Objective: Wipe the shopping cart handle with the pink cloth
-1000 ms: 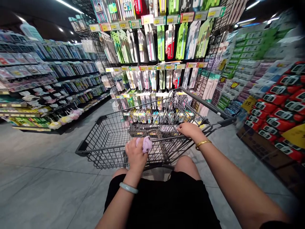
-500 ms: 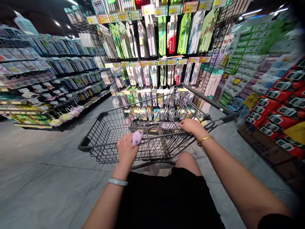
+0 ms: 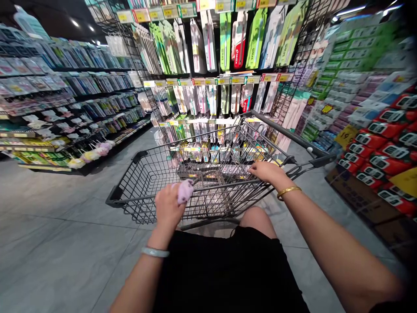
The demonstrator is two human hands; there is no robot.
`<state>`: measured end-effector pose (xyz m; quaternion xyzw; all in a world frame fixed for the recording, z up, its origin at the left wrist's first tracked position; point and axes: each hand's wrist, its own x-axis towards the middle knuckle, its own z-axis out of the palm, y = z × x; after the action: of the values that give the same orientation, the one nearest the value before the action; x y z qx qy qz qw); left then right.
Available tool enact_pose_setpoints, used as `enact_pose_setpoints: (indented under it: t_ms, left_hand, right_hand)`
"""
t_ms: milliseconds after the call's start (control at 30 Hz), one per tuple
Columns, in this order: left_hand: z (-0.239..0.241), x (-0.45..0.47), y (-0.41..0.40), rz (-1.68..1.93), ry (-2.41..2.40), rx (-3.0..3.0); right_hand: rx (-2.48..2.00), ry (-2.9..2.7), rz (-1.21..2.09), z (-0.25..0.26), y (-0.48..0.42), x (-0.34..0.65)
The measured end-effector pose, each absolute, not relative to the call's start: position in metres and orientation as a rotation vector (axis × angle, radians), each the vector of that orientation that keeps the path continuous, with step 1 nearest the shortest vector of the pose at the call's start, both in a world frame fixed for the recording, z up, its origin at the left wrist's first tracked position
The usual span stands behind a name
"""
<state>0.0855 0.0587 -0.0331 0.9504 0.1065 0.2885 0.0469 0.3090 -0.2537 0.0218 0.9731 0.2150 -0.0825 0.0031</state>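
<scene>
A dark wire shopping cart point(image 3: 137, 163) stands sideways across my front, its handle point(image 3: 289, 137) off to the right. My left hand point(image 3: 167, 204) is closed over the near top rim. At its thumb and forefinger is a small lilac, cloth-like piece point(image 3: 185, 191) with dark spots; how it is held there is hidden. Farther right, my right hand point(image 3: 269, 172) has its fingers curled over the same rim, close to the handle end. Through the wires the basket shows no goods inside. A pale bangle is on my left wrist, a gold one on my right.
Ahead, behind the cart, rises a rack of packaged toothbrushes point(image 3: 237, 43) with price labels. Shelves of hanging goods point(image 3: 97, 87) run along the left. Red packs point(image 3: 384, 143) are stacked on cardboard boxes point(image 3: 358, 195) at right. Grey tiled floor point(image 3: 65, 243) lies around the cart.
My left hand has shifted slightly left and my right hand slightly right in view. The rack appears a little larger and higher. Both hands stay on the cart rim.
</scene>
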Motion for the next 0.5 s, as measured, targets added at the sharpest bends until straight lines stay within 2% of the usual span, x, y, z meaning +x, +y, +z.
enact_pose_setpoints:
  t_ms: [133, 300, 400, 500]
  left_hand:
    - [-0.027, 0.084, 0.058, 0.883, 0.544, 2.827]
    - [-0.038, 0.095, 0.015, 0.905, 0.171, 2.946]
    - [-0.046, 0.087, 0.037, 0.907, 0.033, 2.966]
    - [-0.045, 0.073, 0.081, 0.934, 0.275, 2.914]
  right_hand:
    - [3.041, 0.67, -0.286, 0.021, -0.251, 0.313]
    - [3.031, 0.677, -0.294, 0.024, -0.249, 0.309]
    - [3.031, 0.682, -0.273, 0.025, -0.25, 0.307]
    - [3.038, 0.683, -0.291, 0.023, -0.25, 0.309]
